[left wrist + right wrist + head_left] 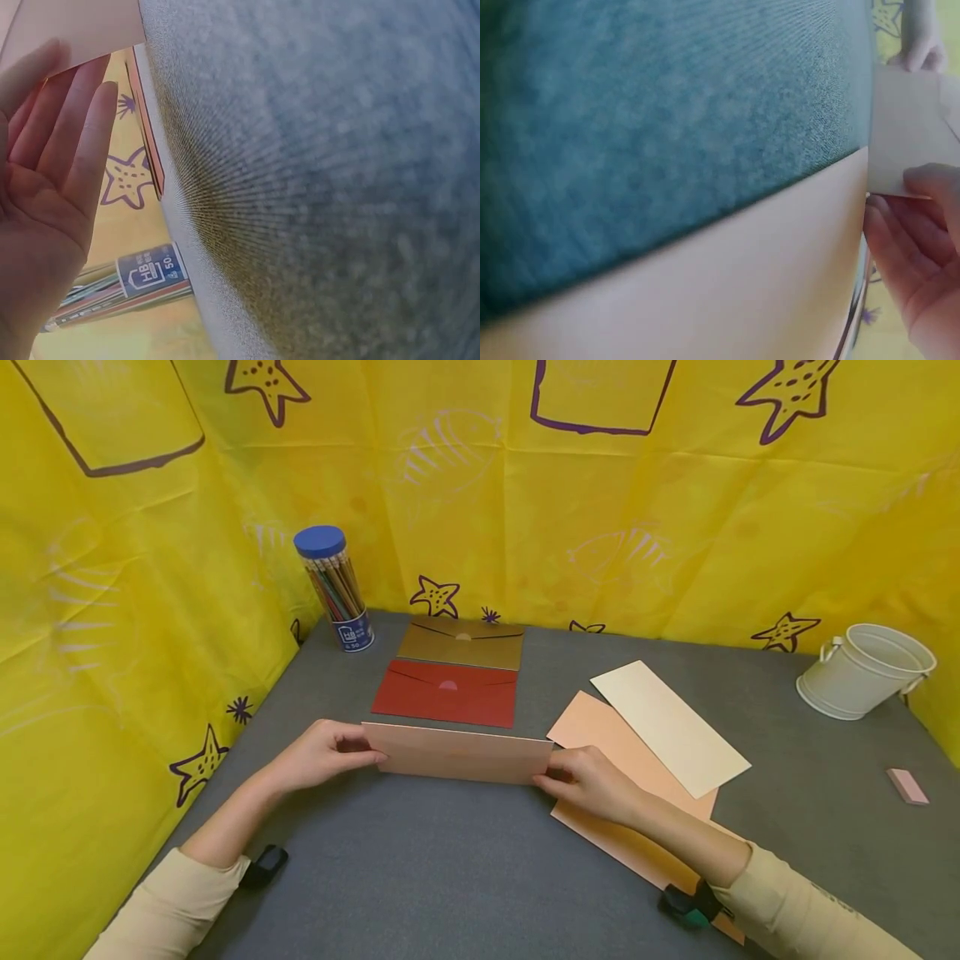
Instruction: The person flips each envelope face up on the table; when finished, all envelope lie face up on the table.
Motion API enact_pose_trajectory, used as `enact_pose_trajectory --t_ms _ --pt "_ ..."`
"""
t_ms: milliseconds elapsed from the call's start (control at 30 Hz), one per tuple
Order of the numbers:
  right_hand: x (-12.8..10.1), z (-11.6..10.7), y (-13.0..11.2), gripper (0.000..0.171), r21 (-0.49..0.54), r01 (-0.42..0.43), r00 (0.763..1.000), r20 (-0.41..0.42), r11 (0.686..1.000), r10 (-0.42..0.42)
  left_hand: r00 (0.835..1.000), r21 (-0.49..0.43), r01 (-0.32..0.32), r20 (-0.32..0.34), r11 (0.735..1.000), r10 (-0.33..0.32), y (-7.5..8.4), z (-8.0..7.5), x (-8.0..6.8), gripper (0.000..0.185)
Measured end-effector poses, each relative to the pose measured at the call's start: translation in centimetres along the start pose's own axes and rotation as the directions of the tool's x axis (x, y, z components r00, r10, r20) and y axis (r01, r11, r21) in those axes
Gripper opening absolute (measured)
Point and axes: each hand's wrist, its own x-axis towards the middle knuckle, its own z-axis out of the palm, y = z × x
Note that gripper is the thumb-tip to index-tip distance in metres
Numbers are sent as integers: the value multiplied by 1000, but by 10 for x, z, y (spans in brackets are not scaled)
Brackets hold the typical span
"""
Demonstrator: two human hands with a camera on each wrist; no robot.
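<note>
I see the left hand (327, 755) and right hand (592, 783) outstretched, pinching the pink envelope (459, 755), its long axis crosswise between their fingertips.

A pencil tub (335, 589) is standing at the far left corner of the table (450, 868), its blue label (150, 271) showing "HB" and "50" in white beside tiny, unreadable print.
</note>
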Motion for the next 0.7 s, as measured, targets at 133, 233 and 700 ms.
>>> enact_pose_trajectory --t_ms 133,233,700 --pt "5 1 -2 4 42 -75 997 19 996 75 998 17 64 -20 998 -64 -5 -2 0 10" --pt "10 2 -4 4 87 -142 990 19 986 141 991 -4 122 -61 993 -122 -7 -4 0 14" --pt "28 16 -7 30 521 -434 892 133 735 433 911 -186 361 -137 914 -388 -11 -12 -4 54"
